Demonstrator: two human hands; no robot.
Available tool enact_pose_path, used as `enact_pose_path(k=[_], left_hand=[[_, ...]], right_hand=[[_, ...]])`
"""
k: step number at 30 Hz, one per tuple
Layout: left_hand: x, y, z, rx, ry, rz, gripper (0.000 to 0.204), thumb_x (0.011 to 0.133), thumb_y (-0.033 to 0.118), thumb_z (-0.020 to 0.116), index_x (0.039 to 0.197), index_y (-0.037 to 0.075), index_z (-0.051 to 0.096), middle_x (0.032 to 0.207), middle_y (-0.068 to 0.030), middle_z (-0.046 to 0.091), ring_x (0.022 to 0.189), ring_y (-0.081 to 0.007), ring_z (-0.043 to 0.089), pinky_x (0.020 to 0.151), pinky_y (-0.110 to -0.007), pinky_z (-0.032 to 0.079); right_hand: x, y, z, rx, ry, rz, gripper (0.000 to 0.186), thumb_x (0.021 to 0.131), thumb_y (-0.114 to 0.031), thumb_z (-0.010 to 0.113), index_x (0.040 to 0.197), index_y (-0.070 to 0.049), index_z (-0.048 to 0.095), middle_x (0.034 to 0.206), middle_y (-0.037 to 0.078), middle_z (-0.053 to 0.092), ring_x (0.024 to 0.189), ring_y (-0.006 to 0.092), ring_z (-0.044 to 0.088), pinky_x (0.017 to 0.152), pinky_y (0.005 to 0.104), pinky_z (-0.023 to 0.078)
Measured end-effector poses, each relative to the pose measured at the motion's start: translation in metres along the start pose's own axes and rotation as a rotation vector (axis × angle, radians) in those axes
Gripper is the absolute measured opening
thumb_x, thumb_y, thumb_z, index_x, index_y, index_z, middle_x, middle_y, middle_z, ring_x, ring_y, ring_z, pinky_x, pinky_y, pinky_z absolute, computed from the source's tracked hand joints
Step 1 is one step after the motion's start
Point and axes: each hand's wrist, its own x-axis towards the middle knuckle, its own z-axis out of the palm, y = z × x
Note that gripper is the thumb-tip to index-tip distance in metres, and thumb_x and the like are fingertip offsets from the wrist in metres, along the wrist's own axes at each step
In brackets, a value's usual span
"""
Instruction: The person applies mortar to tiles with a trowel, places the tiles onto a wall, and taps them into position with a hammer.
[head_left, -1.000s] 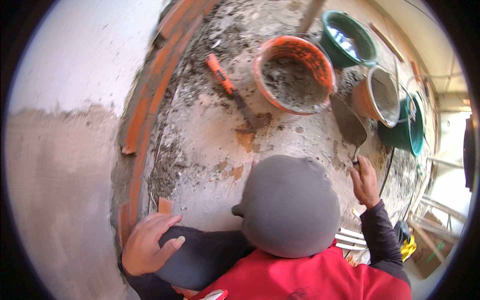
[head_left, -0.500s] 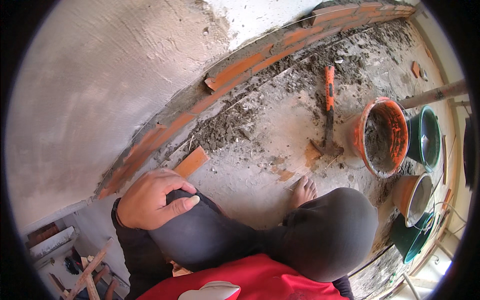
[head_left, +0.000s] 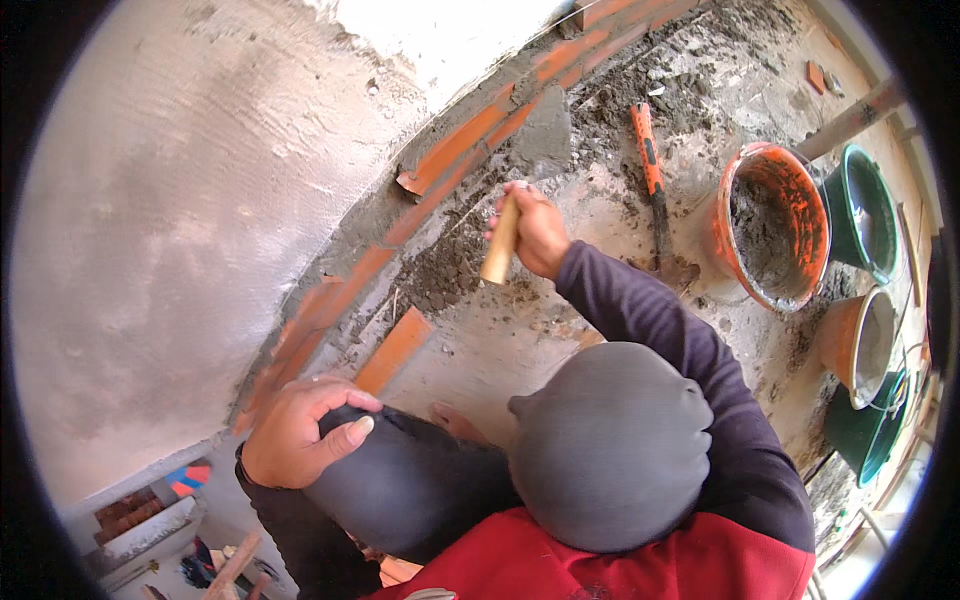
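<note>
My right hand [head_left: 538,238] is closed around the wooden handle of a trowel [head_left: 500,250]. The trowel's grey blade points away from me, against the far part of a low brick course [head_left: 460,150] and the mortar crumbs beside it. On my left knee [head_left: 385,480] lies my left hand [head_left: 297,428], thumb apart and fingers draped over the dark trouser cloth, holding nothing. A loose orange brick [head_left: 393,350] rests on the floor just beyond that knee.
A hammer [head_left: 648,165] with an orange grip lies right of the trowel. Farther right stand an orange bucket of mortar [head_left: 725,235], a green bucket [head_left: 850,225], a smaller orange bucket [head_left: 845,345] and another green bucket [head_left: 850,430]. A plastered wall [head_left: 200,220] rises at left.
My right hand has come into view with the trowel, reaching forward to the brick course. My left hand stays on the knee. The view has shifted slightly.
</note>
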Motion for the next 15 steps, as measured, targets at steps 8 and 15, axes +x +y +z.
enact_pose_path(k=[8,15], left_hand=[[-0.037,-0.014,0.0,-0.082,0.023,-0.233,0.045,0.092,0.043,0.06,0.103,0.0,0.069,0.102,-0.0139,0.071,0.1,-0.0276,0.067,0.09,-0.035,0.049],[-0.037,-0.005,0.0,-0.161,-0.005,-0.314,0.041,0.093,0.038,0.059,0.105,0.0,0.068,0.107,-0.013,0.07,0.104,-0.0258,0.065,0.094,-0.035,0.046]], right_hand=[[0.067,0.017,0.03,0.108,0.122,-0.09,0.016,0.106,-0.024,0.037,0.109,-0.008,0.038,0.091,0.008,0.048,0.073,0.021,0.056,0.066,0.0419,0.055],[0.051,0.016,0.058,0.088,0.057,-0.147,0.019,0.106,-0.025,0.038,0.105,-0.006,0.035,0.091,0.01,0.047,0.073,0.021,0.057,0.066,0.0418,0.056]])
